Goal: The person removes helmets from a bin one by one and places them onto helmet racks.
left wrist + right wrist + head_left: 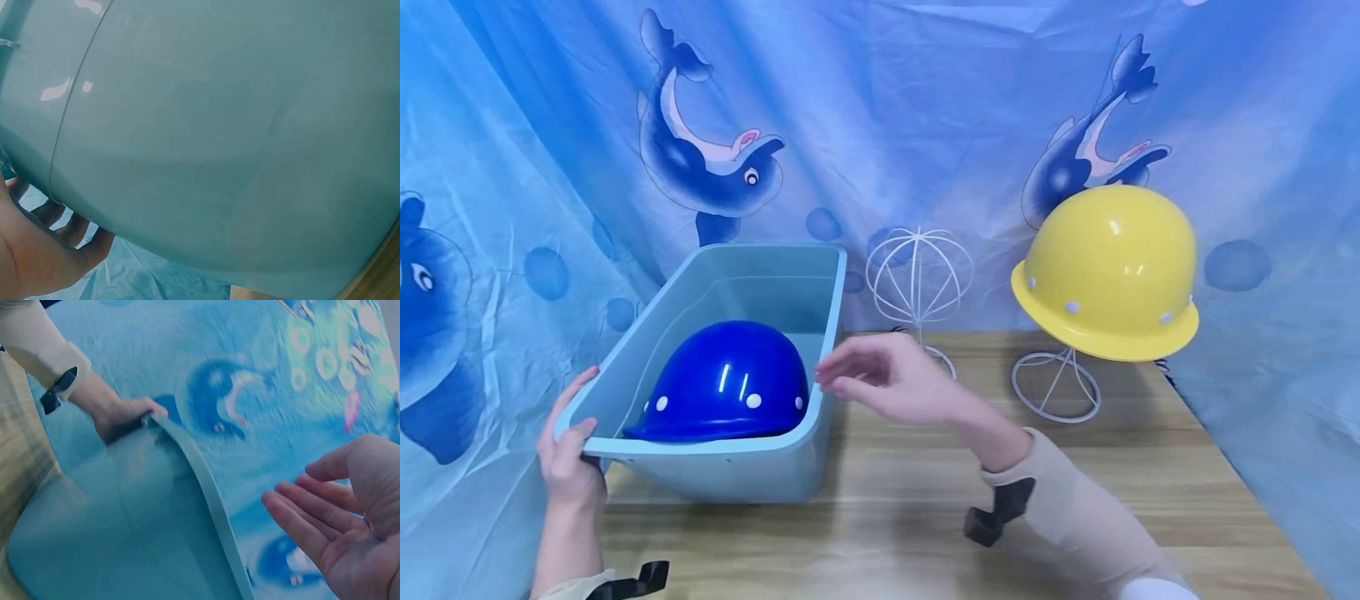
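A light blue plastic bin stands on the left of the table, and a dark blue hard hat with white studs sits inside it. My left hand grips the bin's rim at the near left corner. In the left wrist view, the fingers of this left hand bend at the bin's edge, partly hidden by its wall. My right hand is beside the bin's right rim, its fingers loosely bent and holding nothing. The right wrist view shows this right hand with its palm bare.
A yellow hard hat rests tilted on a white wire stand at the right. Another white wire stand, without a hat, is behind my right hand. A blue curtain with dolphins hangs around the wooden table.
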`<state>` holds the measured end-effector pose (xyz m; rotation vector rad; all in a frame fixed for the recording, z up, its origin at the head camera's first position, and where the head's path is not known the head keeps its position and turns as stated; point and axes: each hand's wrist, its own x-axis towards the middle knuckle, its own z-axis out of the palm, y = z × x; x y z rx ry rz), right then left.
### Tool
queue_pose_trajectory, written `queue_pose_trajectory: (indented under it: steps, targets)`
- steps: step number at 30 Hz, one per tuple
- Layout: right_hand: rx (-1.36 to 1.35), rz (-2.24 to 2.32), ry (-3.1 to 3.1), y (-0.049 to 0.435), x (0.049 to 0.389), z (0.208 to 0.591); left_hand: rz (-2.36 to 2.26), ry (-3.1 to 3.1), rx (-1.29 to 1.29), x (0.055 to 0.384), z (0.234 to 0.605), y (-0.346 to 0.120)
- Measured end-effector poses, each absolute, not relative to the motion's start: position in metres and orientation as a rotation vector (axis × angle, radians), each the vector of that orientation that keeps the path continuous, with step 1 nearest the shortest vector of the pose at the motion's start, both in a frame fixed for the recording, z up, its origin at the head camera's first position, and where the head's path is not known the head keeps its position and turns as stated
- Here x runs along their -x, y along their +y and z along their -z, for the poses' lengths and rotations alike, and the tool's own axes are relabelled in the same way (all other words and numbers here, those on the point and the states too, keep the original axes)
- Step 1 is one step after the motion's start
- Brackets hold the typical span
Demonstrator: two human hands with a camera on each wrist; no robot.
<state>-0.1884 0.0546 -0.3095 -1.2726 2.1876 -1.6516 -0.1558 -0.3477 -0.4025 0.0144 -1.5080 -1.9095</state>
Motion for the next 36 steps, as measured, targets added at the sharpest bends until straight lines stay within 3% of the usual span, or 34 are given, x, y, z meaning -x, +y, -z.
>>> queue_pose_trajectory:
  steps: [9, 20, 36]
  targets:
    - [1.605, 1.383, 2.450, -0.006, 0.192, 0.308, 1.921, -1.478, 0.159, 0.155, 0.405, -0.355]
    - [1.859, 0.878, 2.639, -0.055, 0.182, 0.304, 1.903, -1.496, 0.091, 0.154, 0.405, -0.354]
    - [1.691, 0.459, 2.831, -0.069, 0.182, 0.305, 1.884, -1.528, 0.036, 0.152, 0.407, -0.352]
